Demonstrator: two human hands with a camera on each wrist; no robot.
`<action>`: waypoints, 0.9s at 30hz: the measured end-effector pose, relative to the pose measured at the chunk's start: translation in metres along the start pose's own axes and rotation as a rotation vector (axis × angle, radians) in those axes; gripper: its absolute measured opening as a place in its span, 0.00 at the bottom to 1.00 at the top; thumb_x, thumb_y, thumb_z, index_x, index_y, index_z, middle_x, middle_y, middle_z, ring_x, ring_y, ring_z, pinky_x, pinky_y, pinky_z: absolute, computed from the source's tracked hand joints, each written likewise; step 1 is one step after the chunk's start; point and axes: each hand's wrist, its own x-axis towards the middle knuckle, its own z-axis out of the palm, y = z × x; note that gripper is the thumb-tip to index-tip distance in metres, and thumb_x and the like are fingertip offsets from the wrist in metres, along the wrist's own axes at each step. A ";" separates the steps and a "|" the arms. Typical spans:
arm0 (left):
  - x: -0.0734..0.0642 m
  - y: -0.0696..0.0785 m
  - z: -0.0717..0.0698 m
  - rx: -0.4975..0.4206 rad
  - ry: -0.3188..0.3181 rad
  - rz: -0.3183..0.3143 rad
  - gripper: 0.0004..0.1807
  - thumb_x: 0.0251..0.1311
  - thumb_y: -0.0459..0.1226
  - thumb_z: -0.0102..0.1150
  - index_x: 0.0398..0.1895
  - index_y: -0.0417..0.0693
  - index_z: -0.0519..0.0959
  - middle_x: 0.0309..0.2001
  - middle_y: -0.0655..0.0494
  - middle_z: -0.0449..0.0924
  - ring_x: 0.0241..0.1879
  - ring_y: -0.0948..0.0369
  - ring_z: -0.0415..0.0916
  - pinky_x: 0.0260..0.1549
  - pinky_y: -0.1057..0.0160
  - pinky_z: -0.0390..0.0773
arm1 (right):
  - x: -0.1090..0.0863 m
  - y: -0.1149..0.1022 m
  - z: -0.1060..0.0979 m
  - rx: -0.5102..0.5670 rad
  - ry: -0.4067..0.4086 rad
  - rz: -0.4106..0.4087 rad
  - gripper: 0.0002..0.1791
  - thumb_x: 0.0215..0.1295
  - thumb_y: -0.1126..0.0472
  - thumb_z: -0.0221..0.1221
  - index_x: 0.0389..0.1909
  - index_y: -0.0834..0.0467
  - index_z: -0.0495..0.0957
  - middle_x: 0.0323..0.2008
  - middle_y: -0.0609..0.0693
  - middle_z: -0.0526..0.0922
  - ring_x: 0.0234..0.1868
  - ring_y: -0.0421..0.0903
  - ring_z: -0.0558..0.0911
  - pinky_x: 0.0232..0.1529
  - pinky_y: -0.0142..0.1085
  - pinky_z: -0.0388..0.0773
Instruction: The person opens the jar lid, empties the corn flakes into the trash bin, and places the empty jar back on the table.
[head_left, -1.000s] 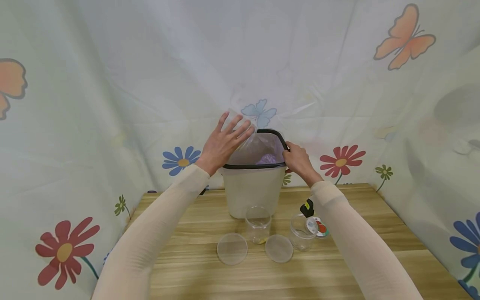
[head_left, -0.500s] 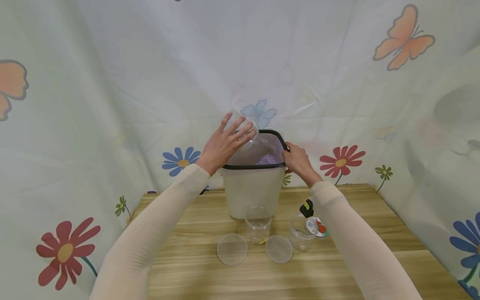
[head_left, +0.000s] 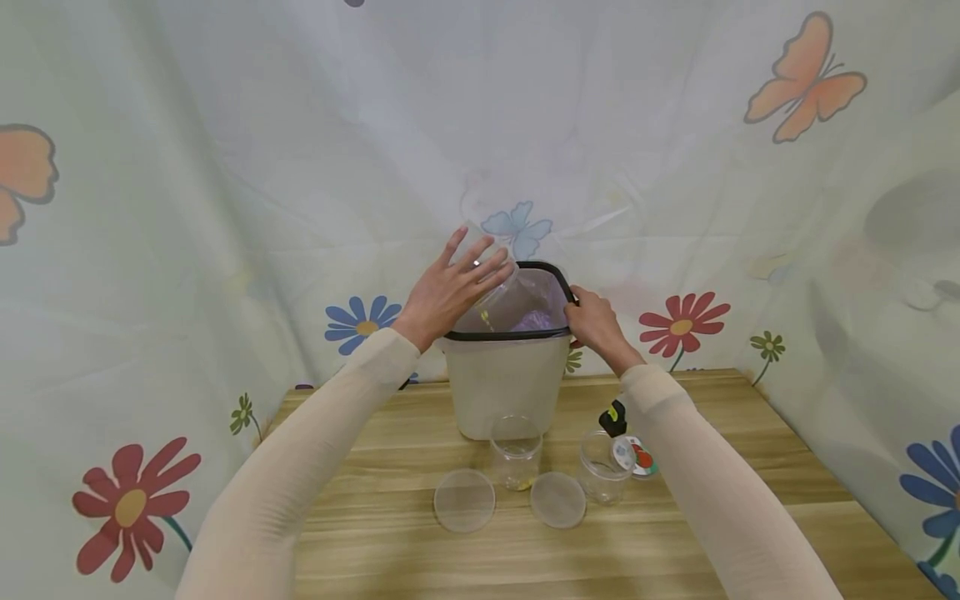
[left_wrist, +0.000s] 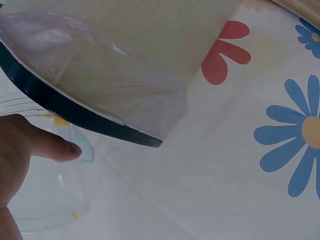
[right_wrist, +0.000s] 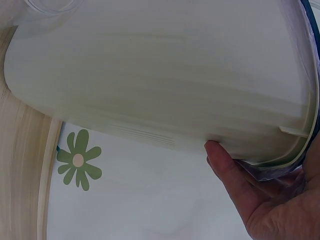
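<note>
A cream trash can [head_left: 504, 379] with a black rim [head_left: 517, 336] stands on the table, lined with a thin bag; crumpled purple plastic [head_left: 534, 321] shows inside. My left hand [head_left: 444, 292] grips a clear plastic jar [left_wrist: 55, 192], tipped over the left side of the can's mouth. Its thumb [left_wrist: 62, 150] presses the jar wall, and small yellow bits [left_wrist: 60, 121] show at the jar. At the right side of the rim my right hand [head_left: 595, 321] holds the can, fingers curled round its edge and the bag.
In front of the can stand two clear jars, one [head_left: 516, 454] with a yellow bit at its base, the other [head_left: 603, 471] further right. Two round translucent lids [head_left: 465, 500] lie nearer. A red-and-white round item [head_left: 643, 458] and a black-and-yellow object [head_left: 613, 418] sit by my right forearm.
My left hand has shifted slightly right with the tilted jar. Something yellow now shows below its fingers, within the can's opening. The right hand keeps its grip on the rim.
</note>
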 end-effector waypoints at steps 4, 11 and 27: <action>0.000 0.000 0.001 0.016 0.004 0.021 0.60 0.49 0.49 0.72 0.79 0.65 0.42 0.79 0.60 0.44 0.79 0.53 0.39 0.76 0.40 0.36 | -0.001 0.000 0.000 0.001 -0.004 -0.004 0.32 0.73 0.59 0.38 0.77 0.57 0.52 0.68 0.67 0.67 0.53 0.65 0.80 0.28 0.40 0.85; 0.003 -0.001 0.001 0.055 0.018 0.075 0.61 0.46 0.49 0.74 0.79 0.65 0.42 0.79 0.58 0.45 0.79 0.52 0.41 0.75 0.39 0.34 | 0.000 0.000 0.000 0.000 0.003 -0.001 0.32 0.73 0.59 0.38 0.77 0.57 0.52 0.68 0.67 0.67 0.53 0.65 0.81 0.28 0.40 0.85; 0.009 -0.006 -0.004 0.152 -0.005 0.159 0.62 0.51 0.45 0.73 0.79 0.65 0.36 0.80 0.58 0.36 0.80 0.51 0.32 0.75 0.39 0.31 | 0.001 -0.001 0.000 -0.004 0.009 0.003 0.32 0.72 0.59 0.39 0.77 0.57 0.52 0.68 0.67 0.67 0.52 0.65 0.81 0.28 0.40 0.85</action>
